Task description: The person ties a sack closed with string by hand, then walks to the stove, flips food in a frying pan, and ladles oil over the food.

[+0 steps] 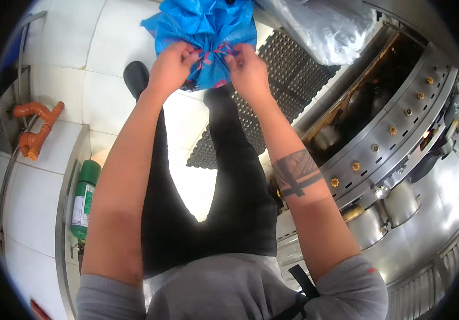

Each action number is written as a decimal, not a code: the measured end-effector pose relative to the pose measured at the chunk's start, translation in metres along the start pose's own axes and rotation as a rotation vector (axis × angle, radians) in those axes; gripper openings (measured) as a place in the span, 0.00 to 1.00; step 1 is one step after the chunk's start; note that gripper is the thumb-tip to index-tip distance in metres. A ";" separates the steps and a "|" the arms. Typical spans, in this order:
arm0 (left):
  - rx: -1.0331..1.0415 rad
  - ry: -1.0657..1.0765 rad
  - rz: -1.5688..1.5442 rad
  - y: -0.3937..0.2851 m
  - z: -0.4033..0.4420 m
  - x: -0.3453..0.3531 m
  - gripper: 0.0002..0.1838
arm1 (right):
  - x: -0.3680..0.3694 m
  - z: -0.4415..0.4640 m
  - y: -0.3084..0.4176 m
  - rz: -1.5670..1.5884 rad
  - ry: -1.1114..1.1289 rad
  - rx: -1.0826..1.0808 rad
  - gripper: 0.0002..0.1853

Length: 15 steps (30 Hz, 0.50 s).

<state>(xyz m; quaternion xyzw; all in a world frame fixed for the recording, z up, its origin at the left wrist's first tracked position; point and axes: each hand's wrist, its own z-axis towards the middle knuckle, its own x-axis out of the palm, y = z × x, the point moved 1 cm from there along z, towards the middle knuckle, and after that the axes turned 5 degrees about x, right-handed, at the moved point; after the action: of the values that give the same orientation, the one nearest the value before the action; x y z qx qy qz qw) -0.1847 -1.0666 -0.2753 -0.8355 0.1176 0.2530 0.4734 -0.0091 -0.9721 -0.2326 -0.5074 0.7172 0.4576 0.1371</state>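
L+R hands (170, 69) (251, 73) on blue bag (200, 26) nr mat (293, 72)

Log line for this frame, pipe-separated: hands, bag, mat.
left hand: pinching blue bag | right hand: pinching blue bag | blue bag: gathered between hands | mat: on floor

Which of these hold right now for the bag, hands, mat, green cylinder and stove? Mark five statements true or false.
1. The left hand and right hand both grip the bag. True.
2. The bag is mostly yellow. False: it is mostly blue.
3. The black mat is full of holes. True.
4. The green cylinder is on the person's right. False: it is on the left.
5. The stove has knobs along its front. True.
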 end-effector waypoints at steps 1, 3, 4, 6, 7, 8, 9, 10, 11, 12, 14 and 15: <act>-0.014 0.080 -0.053 0.002 -0.007 -0.012 0.17 | -0.008 -0.008 0.003 0.006 -0.013 -0.018 0.13; 0.081 0.064 0.002 0.022 -0.031 -0.031 0.20 | -0.026 -0.030 0.000 0.009 0.138 0.018 0.19; 0.143 0.030 0.048 0.031 -0.042 -0.044 0.18 | -0.035 -0.043 -0.001 -0.037 0.162 0.025 0.21; -0.061 0.331 0.216 0.028 -0.064 -0.090 0.17 | -0.059 -0.074 -0.001 -0.139 0.216 0.030 0.24; -0.084 0.360 0.258 0.025 -0.077 -0.110 0.16 | -0.073 -0.091 0.000 -0.195 0.246 0.025 0.25; -0.109 0.376 0.339 0.021 -0.090 -0.130 0.16 | -0.083 -0.110 -0.002 -0.249 0.253 -0.022 0.25; -0.161 0.364 0.322 0.030 -0.105 -0.146 0.18 | -0.096 -0.127 0.002 -0.307 0.254 -0.070 0.25; -0.145 0.377 0.356 0.031 -0.120 -0.167 0.20 | -0.115 -0.145 0.014 -0.363 0.284 -0.100 0.24; -0.123 0.379 0.395 0.029 -0.134 -0.187 0.20 | -0.135 -0.164 0.027 -0.419 0.314 -0.120 0.22; -0.148 0.396 0.406 0.018 -0.143 -0.208 0.20 | -0.158 -0.181 0.044 -0.418 0.344 -0.153 0.22; -0.161 0.397 0.417 -0.001 -0.160 -0.246 0.21 | -0.198 -0.210 0.071 -0.430 0.346 -0.191 0.21; -0.141 0.380 0.420 -0.009 -0.164 -0.263 0.21 | -0.214 -0.219 0.083 -0.439 0.308 -0.195 0.21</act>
<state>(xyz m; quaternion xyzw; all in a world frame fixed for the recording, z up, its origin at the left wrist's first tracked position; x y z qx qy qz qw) -0.3522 -1.2127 -0.0588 -0.8561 0.3566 0.1921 0.3211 0.0750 -1.0121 0.0708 -0.7249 0.5551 0.4013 0.0728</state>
